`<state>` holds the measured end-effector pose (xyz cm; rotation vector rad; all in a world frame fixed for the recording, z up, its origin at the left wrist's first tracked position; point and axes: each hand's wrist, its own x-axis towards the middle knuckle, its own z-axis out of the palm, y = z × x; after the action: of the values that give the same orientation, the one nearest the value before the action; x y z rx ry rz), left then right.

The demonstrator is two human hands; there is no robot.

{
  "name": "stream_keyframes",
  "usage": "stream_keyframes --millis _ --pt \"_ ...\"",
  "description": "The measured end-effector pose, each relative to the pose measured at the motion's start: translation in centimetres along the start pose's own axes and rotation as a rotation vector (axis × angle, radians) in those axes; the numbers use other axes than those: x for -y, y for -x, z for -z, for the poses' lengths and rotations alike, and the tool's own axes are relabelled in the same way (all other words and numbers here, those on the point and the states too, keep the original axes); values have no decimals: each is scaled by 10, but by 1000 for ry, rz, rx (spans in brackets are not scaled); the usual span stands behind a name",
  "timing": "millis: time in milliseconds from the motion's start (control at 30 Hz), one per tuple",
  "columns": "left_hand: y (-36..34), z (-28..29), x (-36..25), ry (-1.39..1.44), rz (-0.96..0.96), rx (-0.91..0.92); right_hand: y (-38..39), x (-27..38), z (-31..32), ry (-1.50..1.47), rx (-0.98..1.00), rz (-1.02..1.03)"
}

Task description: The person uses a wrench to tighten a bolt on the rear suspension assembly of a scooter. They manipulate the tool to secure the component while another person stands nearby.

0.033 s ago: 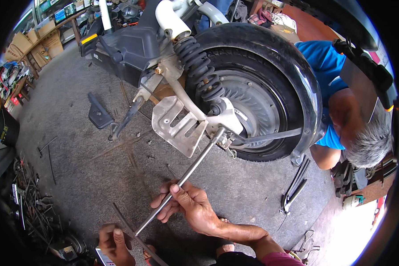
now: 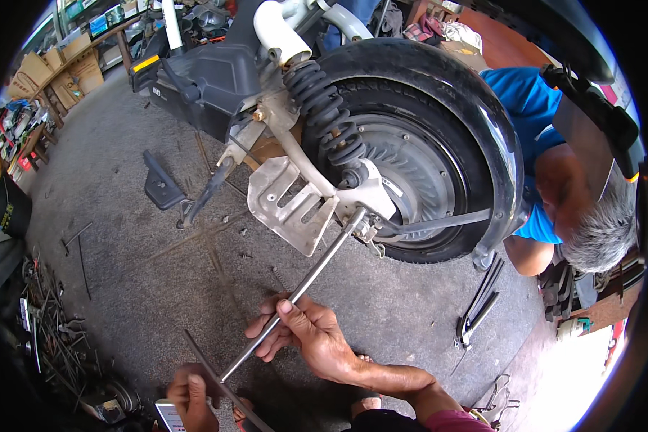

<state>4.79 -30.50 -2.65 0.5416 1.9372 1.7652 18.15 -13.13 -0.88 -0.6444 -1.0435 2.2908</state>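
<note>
A long T-handle socket wrench (image 2: 322,265) slants up from the lower left to the axle end by the rear wheel hub (image 2: 410,173). My right hand (image 2: 317,338) is closed round its shaft, with the thumb on top. Close beside the sliding crossbar is my left hand (image 2: 192,403), thumb raised, fingers loosely bent and somewhat blurred. The socket end sits over a fastener at the light metal swingarm plate (image 2: 367,189), hiding it. Next to this are a slotted metal bracket (image 2: 291,205) and a black coil-spring shock absorber (image 2: 315,93).
A person in a blue shirt (image 2: 522,101) crouches right of the tyre and black fender (image 2: 507,144). On the floor lie a black plastic part (image 2: 162,183) and dark metal arms (image 2: 475,306). Heaped tools (image 2: 57,345) line the left side; a black bucket (image 2: 9,205) stands there.
My left hand has shifted slightly right, closer to the wrench's crossbar, and the crossbar has shifted a little. My right hand keeps its place on the shaft.
</note>
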Motion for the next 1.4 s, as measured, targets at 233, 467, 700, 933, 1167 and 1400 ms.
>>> stream_keyframes --millis 233,467,700,933,1167,1400 --pt "1 -10 -18 -219 -70 402 2 -2 1 2 -38 -5" --pt "9 -1 13 -390 -215 218 -2 0 2 -19 -21 11" --pt "-36 -8 -33 93 384 826 3 -7 9 7 -52 11" --pt "-35 -16 -20 -1064 -819 432 -4 -6 5 -34 -67 31" --pt "-11 6 7 155 79 101 -3 2 -2 -90 -51 44" --pt "-14 -5 -10 -115 -98 565 -1 -5 0 -77 -103 56"
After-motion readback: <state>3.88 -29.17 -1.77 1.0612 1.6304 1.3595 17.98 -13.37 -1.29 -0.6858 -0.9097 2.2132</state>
